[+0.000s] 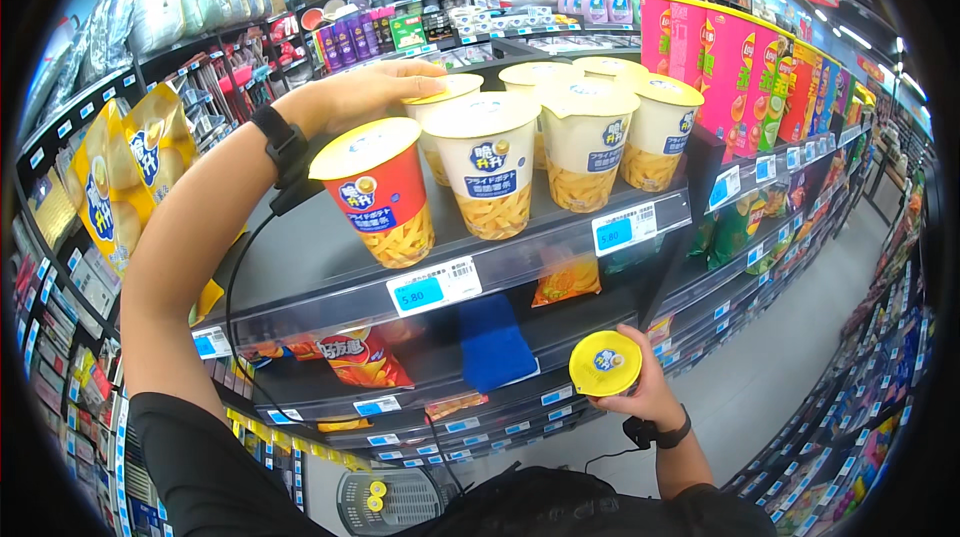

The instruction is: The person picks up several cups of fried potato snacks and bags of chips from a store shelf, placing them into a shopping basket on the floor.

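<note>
Right hand (650,389) curls round a cup (606,363), in front of the shelf (295,267). Left hand (395,85) lies, fingers extended, over the rear cup (450,88); grip unclear. Held cup: probably light, thin-walled, crushable; best taken gently round the sides.

Rear snack cups (545,73): bodies mostly hidden (front cups (487,162) overlap); held snack cup (605,363), right hand (650,392): wall mostly concealed; yellow-topped items (377,489), grey basket (415,503): too small to identify
</note>
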